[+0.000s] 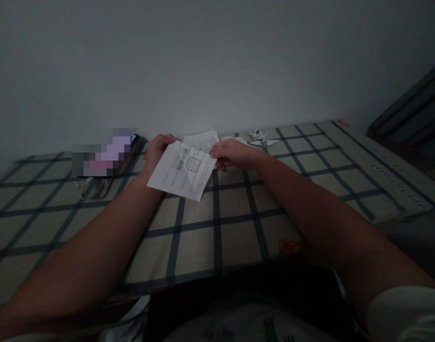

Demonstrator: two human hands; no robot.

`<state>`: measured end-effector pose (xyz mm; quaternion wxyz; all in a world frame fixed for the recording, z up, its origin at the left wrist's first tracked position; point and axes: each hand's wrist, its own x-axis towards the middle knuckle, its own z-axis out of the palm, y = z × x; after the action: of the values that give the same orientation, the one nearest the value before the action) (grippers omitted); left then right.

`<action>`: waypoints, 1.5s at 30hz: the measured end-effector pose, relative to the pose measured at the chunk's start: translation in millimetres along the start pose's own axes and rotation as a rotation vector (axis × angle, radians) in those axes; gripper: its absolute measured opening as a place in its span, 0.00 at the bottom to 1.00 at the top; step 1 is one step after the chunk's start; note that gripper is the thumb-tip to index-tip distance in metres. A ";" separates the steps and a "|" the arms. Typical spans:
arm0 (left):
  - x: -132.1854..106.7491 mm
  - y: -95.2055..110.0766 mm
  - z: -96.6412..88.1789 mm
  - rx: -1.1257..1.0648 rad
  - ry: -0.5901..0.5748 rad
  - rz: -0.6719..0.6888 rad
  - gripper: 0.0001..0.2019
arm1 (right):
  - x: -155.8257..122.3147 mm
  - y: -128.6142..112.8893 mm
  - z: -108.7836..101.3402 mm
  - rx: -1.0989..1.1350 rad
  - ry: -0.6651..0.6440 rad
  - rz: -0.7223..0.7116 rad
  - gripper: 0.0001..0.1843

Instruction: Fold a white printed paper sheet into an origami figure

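A printed sheet of paper (167,173) is held up above the table, tilted, with dark print across its face. At its upper left corner my left hand (157,149) is closed on it, the thumb on top and the other fingers mostly hidden behind. My right hand (235,154) pinches the sheet's right corner between thumb and fingers. Behind the held sheet lies another printed paper (203,138) on the table. Folded paper cranes (263,139) rest farther back, to the right of my right hand.
A checked cloth (198,223) covers the table, which meets a pale wall (217,66). On the left lies a blurred-out purple and pink item (112,152) with a looped strap (92,188). Something orange (288,247) shows at the near edge, by my right forearm.
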<state>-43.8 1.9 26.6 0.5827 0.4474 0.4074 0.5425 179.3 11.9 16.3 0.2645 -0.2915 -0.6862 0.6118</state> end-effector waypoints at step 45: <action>-4.3 -21.5 16.6 0.067 -0.037 0.069 0.05 | 4.6 1.3 -1.3 0.109 0.180 -0.050 0.06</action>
<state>-22.4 -3.9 10.3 0.5557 0.4905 0.3987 0.5401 177.1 16.2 15.1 0.3556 -0.3133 -0.6323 0.6129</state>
